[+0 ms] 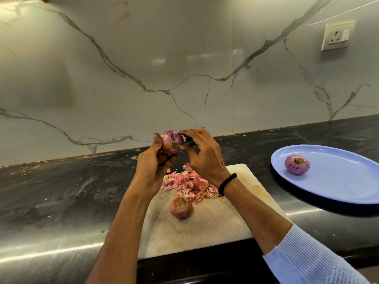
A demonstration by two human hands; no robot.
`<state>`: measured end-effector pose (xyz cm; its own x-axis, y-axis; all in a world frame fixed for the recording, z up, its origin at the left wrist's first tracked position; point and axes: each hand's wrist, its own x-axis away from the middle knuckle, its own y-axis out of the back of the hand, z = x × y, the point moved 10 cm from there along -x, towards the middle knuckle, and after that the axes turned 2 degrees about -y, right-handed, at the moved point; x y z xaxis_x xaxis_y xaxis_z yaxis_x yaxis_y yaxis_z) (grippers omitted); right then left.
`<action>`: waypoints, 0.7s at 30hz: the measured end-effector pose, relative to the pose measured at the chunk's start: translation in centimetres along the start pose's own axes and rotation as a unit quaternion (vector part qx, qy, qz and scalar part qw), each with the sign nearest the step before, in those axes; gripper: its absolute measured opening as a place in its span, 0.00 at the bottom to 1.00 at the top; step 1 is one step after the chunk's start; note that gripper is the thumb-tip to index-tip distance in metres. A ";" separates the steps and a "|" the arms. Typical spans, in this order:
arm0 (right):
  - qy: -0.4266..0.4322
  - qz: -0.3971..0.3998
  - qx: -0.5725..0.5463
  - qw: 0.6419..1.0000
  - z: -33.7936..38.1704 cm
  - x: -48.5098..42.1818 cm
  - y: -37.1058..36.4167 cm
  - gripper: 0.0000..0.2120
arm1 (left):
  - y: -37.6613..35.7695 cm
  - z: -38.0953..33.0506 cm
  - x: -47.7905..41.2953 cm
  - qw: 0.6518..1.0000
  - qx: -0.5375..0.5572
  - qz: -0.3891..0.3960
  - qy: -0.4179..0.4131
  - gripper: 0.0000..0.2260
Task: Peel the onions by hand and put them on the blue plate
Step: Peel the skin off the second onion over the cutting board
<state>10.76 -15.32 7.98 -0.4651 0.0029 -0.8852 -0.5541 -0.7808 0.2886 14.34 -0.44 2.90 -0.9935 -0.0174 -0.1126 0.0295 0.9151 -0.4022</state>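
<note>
My left hand (152,162) grips a partly peeled red onion (171,141), held up above the back of the cutting board with its root end facing me. My right hand (202,154) has its fingertips pinching at the onion's upper right side. An unpeeled onion (181,208) with dry brown skin lies on the white cutting board (205,228). A peeled purple onion (296,164) sits on the blue plate (336,181) at the right.
A heap of pink onion skins (190,185) lies on the board behind the unpeeled onion. The board rests on a dark stone counter (67,191) against a marble wall. A wall socket (336,36) is at the upper right.
</note>
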 end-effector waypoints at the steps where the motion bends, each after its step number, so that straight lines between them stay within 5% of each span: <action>1: 0.005 -0.012 0.009 1.000 0.0 0.1 0.2 0.14 | 0.0 0.0 0.0 1.000 -0.003 -0.003 0.003 0.16; 4: -0.002 -0.046 0.029 0.999 -0.4 0.1 1.1 0.08 | 0.1 0.1 0.1 1.000 0.000 -0.014 0.008 0.15; 11: -0.017 0.044 -0.016 0.999 -0.5 0.3 -1.6 0.29 | 0.0 0.4 0.0 1.000 -0.007 0.006 -0.003 0.20; 21: -0.031 0.034 -0.094 0.994 -0.1 0.3 -0.8 0.24 | -1.1 -0.2 0.1 0.998 0.031 0.040 -0.027 0.13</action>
<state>11.12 -14.75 7.45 -0.5414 -0.0199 -0.8405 -0.3835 -0.8838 0.2680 14.15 -1.31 3.51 -0.9805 0.0310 -0.1940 0.1161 0.8881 -0.4447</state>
